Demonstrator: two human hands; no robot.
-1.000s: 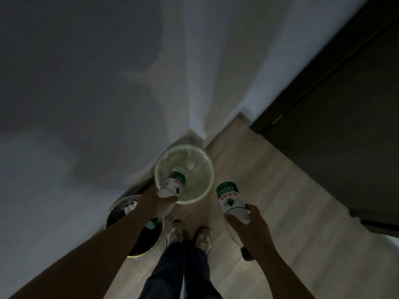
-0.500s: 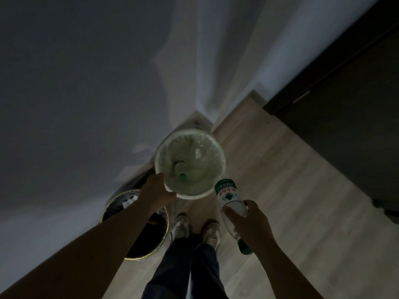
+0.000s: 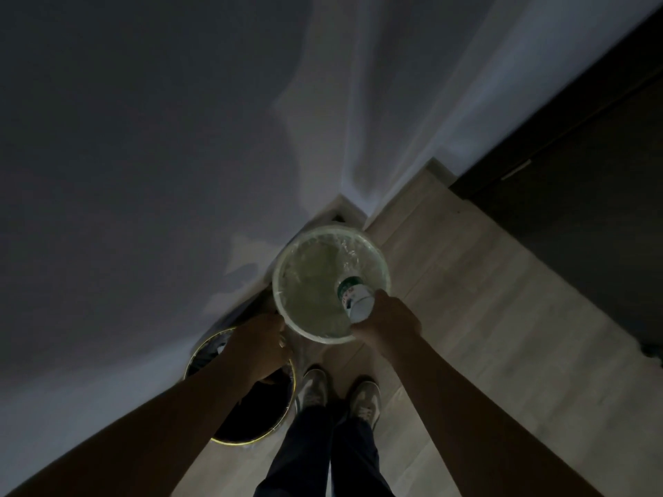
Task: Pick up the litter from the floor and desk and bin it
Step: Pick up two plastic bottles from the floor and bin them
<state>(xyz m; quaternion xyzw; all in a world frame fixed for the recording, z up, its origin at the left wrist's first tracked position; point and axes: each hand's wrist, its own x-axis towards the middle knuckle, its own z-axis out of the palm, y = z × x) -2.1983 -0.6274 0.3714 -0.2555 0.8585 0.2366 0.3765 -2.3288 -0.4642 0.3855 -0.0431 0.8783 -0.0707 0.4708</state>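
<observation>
Plastic, clear under a green-and-white label, fills the right hand (image 3: 389, 326), whose fingers wrap the bottle (image 3: 353, 297). It is held slanted over the mouth of the pale bin (image 3: 385, 270), probably so that letting go drops it straight in. The left hand (image 3: 256, 347) sits at that bin's near rim, perhaps steadying it. Its fingers are in shadow, so I cannot tell whether they grip anything. Under it is a dark, gold-rimmed bin (image 3: 233, 439), and both bins are tucked into the wall corner on the wooden floor (image 3: 484, 317), out of the way.
</observation>
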